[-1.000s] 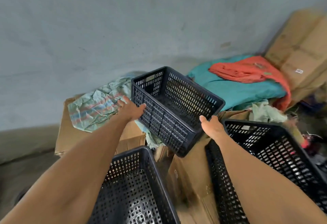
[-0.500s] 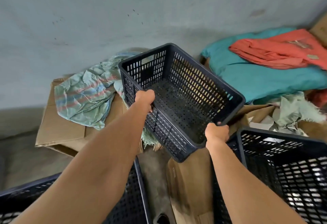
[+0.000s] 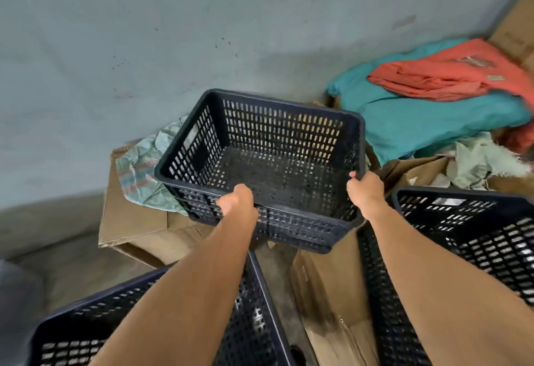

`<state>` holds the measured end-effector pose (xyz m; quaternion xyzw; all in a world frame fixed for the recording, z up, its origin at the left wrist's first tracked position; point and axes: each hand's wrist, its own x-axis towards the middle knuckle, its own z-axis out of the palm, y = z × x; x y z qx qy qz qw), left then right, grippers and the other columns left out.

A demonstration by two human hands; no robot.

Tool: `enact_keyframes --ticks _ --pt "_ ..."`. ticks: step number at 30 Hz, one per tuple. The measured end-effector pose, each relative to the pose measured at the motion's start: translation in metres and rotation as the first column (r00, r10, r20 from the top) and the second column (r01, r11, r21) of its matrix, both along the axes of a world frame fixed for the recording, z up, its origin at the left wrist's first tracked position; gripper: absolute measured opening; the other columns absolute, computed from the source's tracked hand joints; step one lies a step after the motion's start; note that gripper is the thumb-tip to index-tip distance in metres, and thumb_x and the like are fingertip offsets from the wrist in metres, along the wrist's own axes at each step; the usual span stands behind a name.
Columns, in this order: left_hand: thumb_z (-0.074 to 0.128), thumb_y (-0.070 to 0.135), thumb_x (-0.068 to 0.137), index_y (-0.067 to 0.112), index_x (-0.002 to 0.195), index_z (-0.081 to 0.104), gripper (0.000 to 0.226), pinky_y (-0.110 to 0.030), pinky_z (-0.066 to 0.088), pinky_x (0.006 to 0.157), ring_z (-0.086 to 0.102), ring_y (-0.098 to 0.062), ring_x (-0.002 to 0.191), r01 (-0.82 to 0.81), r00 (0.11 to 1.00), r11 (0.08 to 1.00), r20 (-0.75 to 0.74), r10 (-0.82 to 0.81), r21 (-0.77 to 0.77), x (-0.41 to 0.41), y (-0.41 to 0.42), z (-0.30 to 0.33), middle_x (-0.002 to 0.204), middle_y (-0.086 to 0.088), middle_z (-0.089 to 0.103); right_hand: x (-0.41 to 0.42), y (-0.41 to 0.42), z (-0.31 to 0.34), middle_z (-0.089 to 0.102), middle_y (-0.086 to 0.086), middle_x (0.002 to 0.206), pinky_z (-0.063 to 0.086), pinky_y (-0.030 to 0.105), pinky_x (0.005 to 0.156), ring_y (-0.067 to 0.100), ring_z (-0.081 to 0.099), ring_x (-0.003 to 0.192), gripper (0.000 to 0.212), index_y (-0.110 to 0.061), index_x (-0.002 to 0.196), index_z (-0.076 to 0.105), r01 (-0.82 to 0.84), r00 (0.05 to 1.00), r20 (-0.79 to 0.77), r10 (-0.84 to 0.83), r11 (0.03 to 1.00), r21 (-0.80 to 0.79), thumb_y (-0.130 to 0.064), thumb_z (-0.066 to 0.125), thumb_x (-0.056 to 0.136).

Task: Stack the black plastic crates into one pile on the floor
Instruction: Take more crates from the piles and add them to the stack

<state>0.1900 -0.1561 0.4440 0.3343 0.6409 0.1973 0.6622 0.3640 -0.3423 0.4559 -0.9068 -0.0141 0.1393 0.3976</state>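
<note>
— What's the room like from where you stand?

— A grey wall (image 3: 144,33) fills the top of the view. Flattened cardboard (image 3: 135,221) lies on the floor at 9 o'clock, a striped sack (image 3: 138,174) crumpled on it. At 2 o'clock, a teal cloth (image 3: 419,125) with an orange cloth (image 3: 439,79) on top.

— And the crates?

— Three black ones in sight. The held crate (image 3: 268,163) sits dead centre, empty, clear of the floor and tilted a little toward the person. A second crate (image 3: 86,334) stands at 7 o'clock, partly under the left forearm; a third crate (image 3: 474,250) stands at 4 o'clock, beside more cardboard.

— Who has hold of the middle one?

— Both bare hands. The left hand (image 3: 238,199) is closed over the near rim, fingers curled out of sight inside. The right hand (image 3: 365,192) is clamped on the near right corner, thumb over the edge.

— How far along is the stacking?

— Barely begun, I'd judge. No crate sits inside another; all three stand apart. The lifted one has yet to go into either neighbour, and then the remaining crate must join the pile.
</note>
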Motion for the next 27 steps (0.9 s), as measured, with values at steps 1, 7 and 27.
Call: enact_keyframes --ticks 1,7,27 --pt "0.050 0.013 0.092 0.005 0.109 0.050 0.018 -0.044 0.056 0.086 0.061 -0.033 0.096 0.020 1.000 0.999 0.000 -0.020 -0.040 -0.010 -0.001 -0.004 0.112 -0.012 0.058 -0.004 0.001 -0.003 0.063 0.021 0.118 0.049 0.044 0.092 0.039 0.057 0.109 0.033 -0.003 0.121 0.062 -0.026 1.000 -0.011 0.025 0.999 -0.031 -0.018 0.051 0.094" --pt "0.060 0.028 0.090 -0.003 0.152 0.015 0.083 -0.054 0.038 0.109 0.042 -0.044 0.131 0.120 0.957 0.983 -0.279 -0.078 0.136 -0.036 0.022 0.001 0.152 -0.027 0.030 -0.010 -0.012 -0.031 0.059 0.025 0.124 0.045 0.040 0.091 0.043 0.055 0.114 0.040 0.000 0.128 0.054 -0.042 0.996 -0.080 0.029 0.985 -0.169 -0.023 0.050 0.096" --pt "0.052 0.020 0.095 -0.001 0.123 0.056 0.035 -0.042 0.046 0.078 0.060 -0.040 0.101 0.774 0.476 0.547 -0.863 -0.169 0.319 0.012 0.197 0.005 0.111 -0.024 0.063 0.027 0.018 -0.045 0.059 0.027 0.124 0.046 0.044 0.090 0.044 0.056 0.114 0.034 -0.002 0.123 0.050 0.089 0.996 0.048 -0.080 0.974 -0.208 -0.027 0.044 0.101"
